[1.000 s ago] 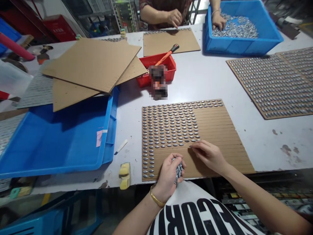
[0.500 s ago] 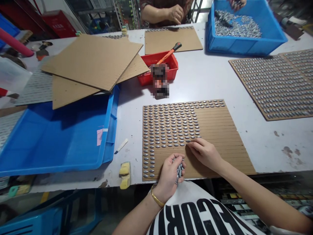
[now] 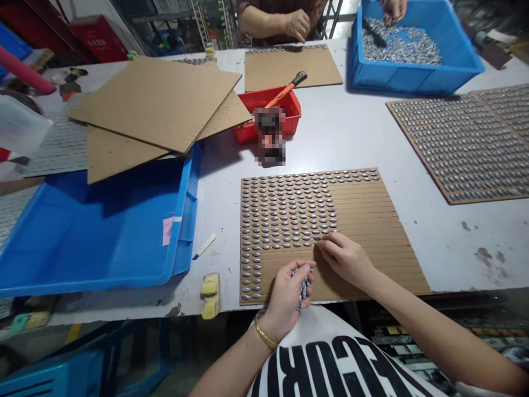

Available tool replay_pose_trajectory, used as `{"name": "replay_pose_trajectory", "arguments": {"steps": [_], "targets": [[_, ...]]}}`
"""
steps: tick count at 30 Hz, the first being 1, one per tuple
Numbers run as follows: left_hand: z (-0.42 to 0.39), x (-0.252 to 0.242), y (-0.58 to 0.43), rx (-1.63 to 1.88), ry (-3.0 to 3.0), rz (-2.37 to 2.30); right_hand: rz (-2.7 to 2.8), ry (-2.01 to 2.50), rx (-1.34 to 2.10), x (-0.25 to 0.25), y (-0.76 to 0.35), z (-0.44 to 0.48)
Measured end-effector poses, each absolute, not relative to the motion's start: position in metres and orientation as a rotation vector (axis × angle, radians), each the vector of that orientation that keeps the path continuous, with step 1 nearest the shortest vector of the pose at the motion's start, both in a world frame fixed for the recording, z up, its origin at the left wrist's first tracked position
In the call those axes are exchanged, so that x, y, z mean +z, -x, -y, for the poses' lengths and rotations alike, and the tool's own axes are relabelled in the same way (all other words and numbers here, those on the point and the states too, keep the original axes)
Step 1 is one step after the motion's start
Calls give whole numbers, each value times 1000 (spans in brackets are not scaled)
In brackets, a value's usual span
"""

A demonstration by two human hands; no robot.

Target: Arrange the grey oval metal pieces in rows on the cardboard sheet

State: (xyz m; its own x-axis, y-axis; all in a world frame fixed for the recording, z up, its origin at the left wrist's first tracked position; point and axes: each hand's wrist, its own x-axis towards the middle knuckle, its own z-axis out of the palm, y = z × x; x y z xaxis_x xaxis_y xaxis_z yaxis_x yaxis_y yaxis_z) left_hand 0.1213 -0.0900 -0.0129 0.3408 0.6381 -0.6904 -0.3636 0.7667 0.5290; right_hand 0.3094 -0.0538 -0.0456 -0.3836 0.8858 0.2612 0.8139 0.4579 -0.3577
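A slotted cardboard sheet lies before me, its left part filled with rows of small oval metal pieces. My left hand, with a gold bracelet at the wrist, is curled around a handful of the metal pieces at the sheet's near edge. My right hand rests on the sheet, its fingertips pinched at the end of a partly filled row, on a piece I can barely see.
An empty blue tray sits at left under loose cardboard sheets. A red bin with an orange-handled tool stands behind. Filled sheets lie at right. Across the table another person's hands work at a blue bin of metal pieces.
My right hand has slid slightly left along the row. My left hand stays put. The other person's hand has lifted and moved within the far blue bin.
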Motion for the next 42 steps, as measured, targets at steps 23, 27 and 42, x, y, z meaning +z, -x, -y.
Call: {"name": "replay_pose_trajectory", "arguments": {"steps": [23,27,42], "targets": [[91,-11,-127,752,-298,-1075,2178,1435,419,-38,-315,56],[91,-12,-130,783,-311,-1055,2019,1346,581,-27,-318,71],[87,-10,-147,736,-333,-992,1841,1272,906,-21,-314,91]]}}
